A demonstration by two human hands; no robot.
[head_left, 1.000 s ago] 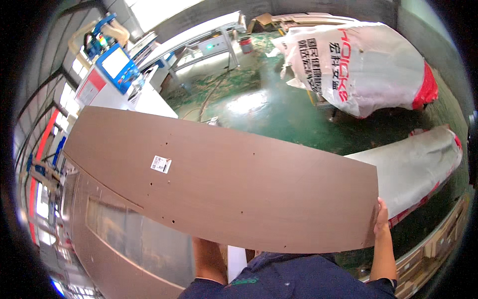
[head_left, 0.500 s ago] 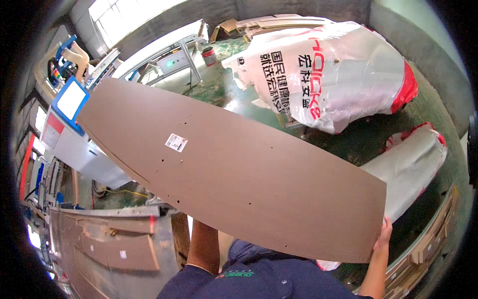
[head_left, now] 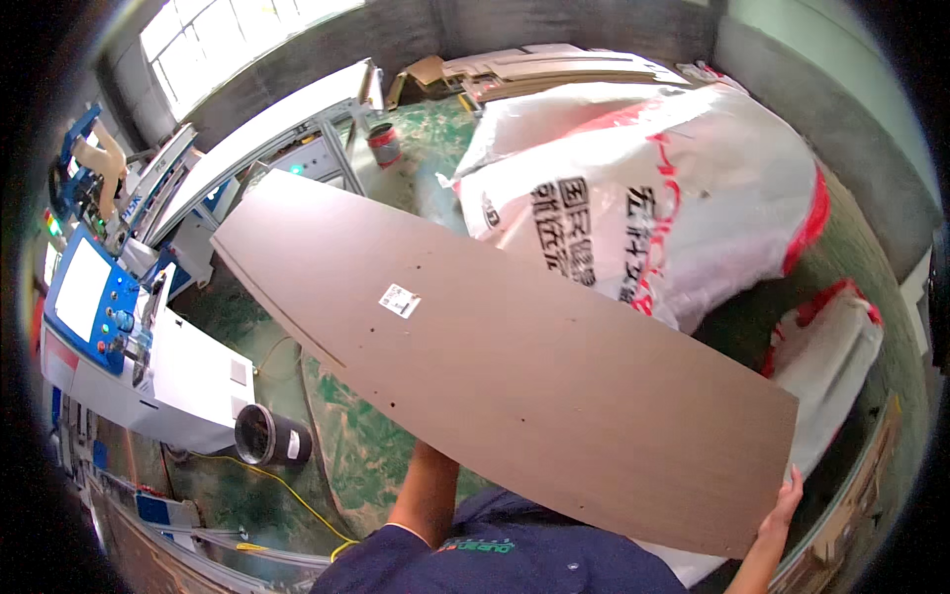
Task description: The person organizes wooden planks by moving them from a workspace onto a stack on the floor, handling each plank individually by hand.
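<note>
A long brown board (head_left: 554,376) is held in front of my body, slanting from upper left to lower right. It carries a small white label (head_left: 400,300) and several small drilled holes. At its right end, my right hand (head_left: 784,507) is closed on the edge, with the fingers partly behind the board. My left forearm (head_left: 427,490) reaches up beneath the board's near edge. The board hides my left hand and its fingers.
On the left stands a white machine cabinet with a blue control panel (head_left: 87,297). Beside it are a black bin (head_left: 259,436) and a yellow cable (head_left: 297,495) on the green floor. White plastic sheeting (head_left: 732,188) covers a large pile ahead; a smaller wrapped bundle (head_left: 831,361) lies at right.
The view has turned left and the board sits slightly farther right and lower in it. More of the control panel, the black bin and the floor now show. My right hand keeps its grip.
</note>
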